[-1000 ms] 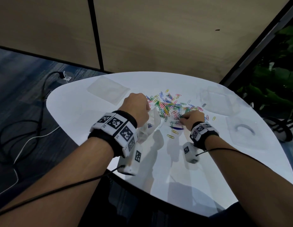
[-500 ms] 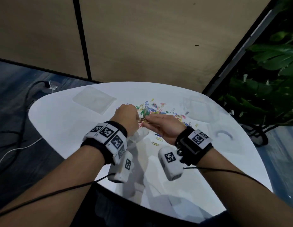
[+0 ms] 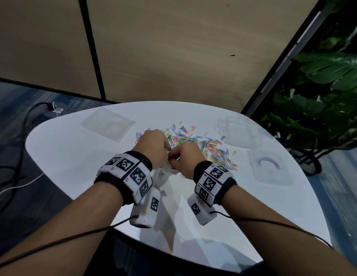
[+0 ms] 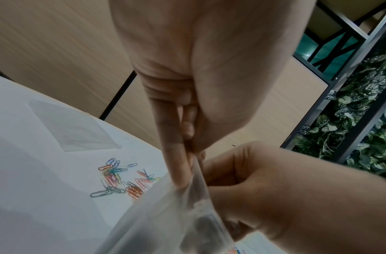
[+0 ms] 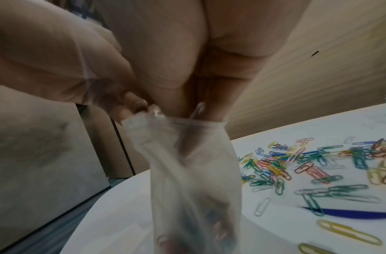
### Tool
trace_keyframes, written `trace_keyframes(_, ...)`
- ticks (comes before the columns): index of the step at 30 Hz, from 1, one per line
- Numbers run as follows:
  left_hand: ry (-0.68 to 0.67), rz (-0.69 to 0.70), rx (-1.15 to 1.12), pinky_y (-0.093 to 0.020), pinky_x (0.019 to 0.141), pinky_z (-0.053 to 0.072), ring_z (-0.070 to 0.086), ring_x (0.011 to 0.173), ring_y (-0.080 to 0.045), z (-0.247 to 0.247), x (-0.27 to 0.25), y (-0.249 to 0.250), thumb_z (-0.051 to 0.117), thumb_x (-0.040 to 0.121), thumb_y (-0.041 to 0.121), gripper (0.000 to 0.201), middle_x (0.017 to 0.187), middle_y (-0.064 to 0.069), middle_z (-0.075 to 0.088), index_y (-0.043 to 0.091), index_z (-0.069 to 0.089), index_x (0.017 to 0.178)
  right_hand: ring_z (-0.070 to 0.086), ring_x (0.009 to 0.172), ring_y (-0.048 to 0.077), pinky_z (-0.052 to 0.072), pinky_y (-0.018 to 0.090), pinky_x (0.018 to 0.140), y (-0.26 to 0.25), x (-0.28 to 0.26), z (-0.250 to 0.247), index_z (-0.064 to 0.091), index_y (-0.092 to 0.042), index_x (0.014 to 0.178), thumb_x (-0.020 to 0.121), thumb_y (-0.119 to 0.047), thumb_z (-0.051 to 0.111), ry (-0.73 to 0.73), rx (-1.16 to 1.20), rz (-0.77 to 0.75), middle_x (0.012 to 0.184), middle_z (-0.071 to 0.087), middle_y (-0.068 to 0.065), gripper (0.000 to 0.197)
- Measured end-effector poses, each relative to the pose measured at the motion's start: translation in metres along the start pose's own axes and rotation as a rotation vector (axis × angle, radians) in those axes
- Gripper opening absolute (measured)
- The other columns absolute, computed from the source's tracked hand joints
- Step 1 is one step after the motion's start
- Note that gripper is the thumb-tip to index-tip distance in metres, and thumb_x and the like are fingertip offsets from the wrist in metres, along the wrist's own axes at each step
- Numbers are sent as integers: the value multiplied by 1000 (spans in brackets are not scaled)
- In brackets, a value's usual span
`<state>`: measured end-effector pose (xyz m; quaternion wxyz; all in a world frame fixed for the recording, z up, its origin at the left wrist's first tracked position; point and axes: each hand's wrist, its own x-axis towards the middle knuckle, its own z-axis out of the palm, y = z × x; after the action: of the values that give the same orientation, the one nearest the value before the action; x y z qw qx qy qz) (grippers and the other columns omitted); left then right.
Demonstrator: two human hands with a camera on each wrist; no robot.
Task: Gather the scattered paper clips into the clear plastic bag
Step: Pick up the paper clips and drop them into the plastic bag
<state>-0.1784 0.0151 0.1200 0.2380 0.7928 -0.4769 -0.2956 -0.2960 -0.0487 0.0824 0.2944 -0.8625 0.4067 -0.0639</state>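
Many coloured paper clips (image 3: 195,141) lie scattered on the white table (image 3: 74,156), just beyond both hands. My left hand (image 3: 153,150) pinches the top edge of the clear plastic bag (image 3: 163,175), which hangs down with several clips inside. In the left wrist view its fingers (image 4: 176,170) grip the bag (image 4: 165,223) at the rim. My right hand (image 3: 183,159) is pressed against the left one. The right wrist view shows its fingertips pushed into the bag's (image 5: 187,171) mouth, a paper clip (image 5: 198,109) between them. More clips (image 5: 296,165) lie on the table to the right.
Three flat clear bags lie on the table: back left (image 3: 108,124), back right (image 3: 239,132) and right (image 3: 271,168). A leafy plant (image 3: 323,92) stands to the right, cables (image 3: 24,120) run over the floor at left, and a wall panel (image 3: 173,56) rises behind.
A second ago my right hand was picking clips from the pile. It then carried them left to the bag, and its fingertips are now inside the bag's mouth. The left hand kept holding the bag.
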Motion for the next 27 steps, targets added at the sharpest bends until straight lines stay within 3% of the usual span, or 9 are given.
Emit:
trace_keyframes(4, 4, 4, -6, -37, 85, 62, 75, 85, -28, 0, 2, -1, 61, 90, 1, 23, 100, -13, 75, 14, 78, 99, 72, 79, 16, 57, 24, 77, 12, 2, -15, 79, -13, 93, 83, 2, 59, -84, 188, -10, 88, 77, 5, 26)
trace_keyframes(7, 1, 3, -7, -38, 86, 62, 74, 86, -29, 1, 3, -2, 60, 90, -2, 24, 101, -13, 75, 13, 77, 99, 74, 80, 26, 61, 34, 75, 45, 9, -34, 78, -11, 86, 84, 6, 56, 70, 595, 206, 90, 76, 16, 27)
trace_keyframes(9, -8, 2, -1, -39, 86, 62, 74, 87, -29, 1, 2, -3, 59, 91, -3, 25, 103, -14, 73, 13, 77, 98, 71, 89, 25, 58, 38, 86, 82, 14, -44, 76, -15, 95, 87, -4, 59, 176, 388, 337, 105, 74, 15, 22)
trace_keyframes(12, -7, 5, 4, -39, 87, 62, 73, 88, -29, 0, 1, -2, 58, 91, -3, 25, 105, -13, 73, 13, 76, 98, 48, 131, 28, 38, 38, 111, 150, 10, -40, 47, -20, 141, 90, -29, 61, -78, -345, 517, 146, 48, 9, 54)
trace_keyframes(14, -8, 8, 14, -40, 88, 61, 73, 89, -30, -1, 0, -2, 57, 91, -4, 26, 105, -13, 73, 12, 76, 100, 33, 141, 35, 33, 46, 113, 184, 7, -25, 14, -30, 153, 87, -31, 61, -202, -434, 591, 161, 18, 9, 81)
trace_keyframes(17, -17, 9, 24, -40, 90, 60, 73, 92, -31, 0, -1, 0, 56, 91, -4, 28, 106, -14, 73, 11, 77, 102, 34, 137, 45, 39, 53, 107, 201, 16, -1, -1, -43, 151, 83, -12, 58, -199, -450, 585, 163, -3, 2, 95)
trace_keyframes(19, -16, 12, 32, -40, 90, 60, 73, 92, -31, -1, 1, 0, 55, 92, -3, 28, 106, -14, 73, 12, 76, 103, 40, 131, 46, 44, 52, 101, 196, 25, 10, 10, -41, 151, 83, -2, 57, -176, -543, 478, 162, 5, 3, 91)
trace_keyframes(22, -10, 9, 30, -40, 90, 60, 73, 92, -31, 0, 2, -1, 56, 93, -2, 26, 106, -13, 73, 12, 76, 102, 59, 107, 37, 52, 41, 86, 188, 34, 14, 49, -21, 125, 90, -2, 43, -72, -688, 266, 132, 49, 15, 40)
trace_keyframes(27, -10, 16, 31, -40, 90, 60, 73, 92, -31, 2, 3, -1, 58, 94, 0, 24, 105, -13, 74, 11, 76, 103, 60, 80, 27, 48, 27, 71, 171, 35, -1, 65, -14, 85, 86, 2, 47, -34, -638, 329, 95, 66, 11, 24)
